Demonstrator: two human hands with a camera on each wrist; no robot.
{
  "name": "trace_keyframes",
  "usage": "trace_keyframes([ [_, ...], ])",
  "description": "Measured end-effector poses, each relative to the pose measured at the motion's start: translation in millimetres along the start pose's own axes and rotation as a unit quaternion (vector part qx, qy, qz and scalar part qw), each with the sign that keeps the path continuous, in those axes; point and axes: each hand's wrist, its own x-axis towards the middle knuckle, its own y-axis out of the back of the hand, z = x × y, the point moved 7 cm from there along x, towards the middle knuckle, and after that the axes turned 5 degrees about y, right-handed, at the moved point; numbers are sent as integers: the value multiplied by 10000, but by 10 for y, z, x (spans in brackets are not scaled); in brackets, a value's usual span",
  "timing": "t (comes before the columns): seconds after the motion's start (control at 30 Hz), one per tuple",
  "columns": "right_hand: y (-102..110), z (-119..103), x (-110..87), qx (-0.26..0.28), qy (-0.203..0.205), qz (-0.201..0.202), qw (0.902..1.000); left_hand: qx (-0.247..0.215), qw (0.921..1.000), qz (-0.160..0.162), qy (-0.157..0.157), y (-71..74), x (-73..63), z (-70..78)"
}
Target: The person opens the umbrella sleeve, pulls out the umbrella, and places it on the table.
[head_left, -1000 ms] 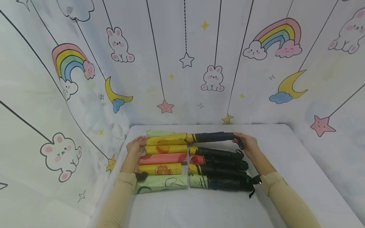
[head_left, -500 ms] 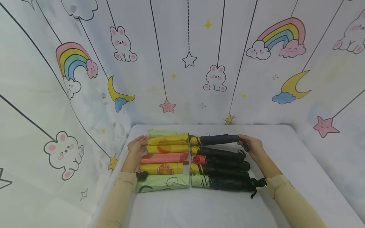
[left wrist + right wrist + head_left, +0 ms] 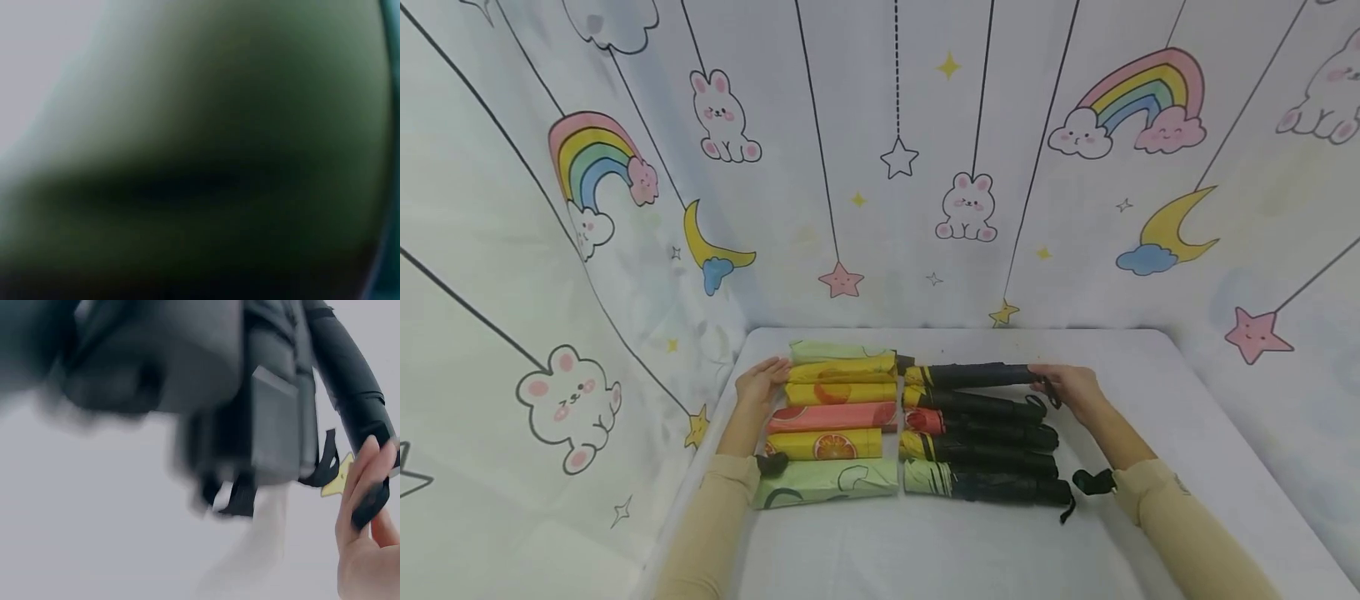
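Note:
In the head view, my left hand (image 3: 762, 387) pinches the left end of a yellow fruit-printed umbrella sleeve (image 3: 842, 367). To the right of that sleeve lies a black folding umbrella (image 3: 973, 376) with a yellow tip, a small gap between them. My right hand (image 3: 1069, 387) holds this umbrella by its handle end, where a strap loop hangs. The right wrist view shows those fingers (image 3: 357, 481) at the handle (image 3: 369, 415), a dark strap across them. The left wrist view is too dark and blurred to make out the hand.
Nearer me are more sleeves, yellow, a red one (image 3: 835, 417) and a green one (image 3: 827, 483). Beside them runs a column of black folding umbrellas (image 3: 981, 434). Behind lies a pale green sleeve (image 3: 829, 350) with a dark end showing. Printed cloth walls (image 3: 1045, 283) enclose the white table.
My right hand has drawn the black umbrella rightward out of the yellow sleeve's mouth and lowered it slightly toward me. The left hand stays at the sleeve's left end.

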Motion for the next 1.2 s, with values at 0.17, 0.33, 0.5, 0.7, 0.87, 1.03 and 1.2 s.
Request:
trace_keyframes([
  [0.17,56,8,-22,-1359,117,120,9906,35,9999,93,-71,26,24,-9],
  [0.33,63,53,-37,-2174,246,226,9755,1,10000,55,7,29,56,-56],
  [0.5,55,62,-53,-2855,524,95,9569,-155,9999,-5,61,24,80,-72],
  [0.7,56,-52,-32,-3736,922,62,9230,-204,9996,-168,-33,20,89,-22],
  [0.87,-33,-190,11,-4020,1140,96,9085,-224,9992,-326,-38,17,69,18],
  [1.03,-193,-322,57,-3758,1266,93,9180,-212,9994,-248,-79,13,46,82],
  [1.2,-364,-468,109,-3513,1355,9,9264,-251,9995,-182,-88,-37,56,154],
])
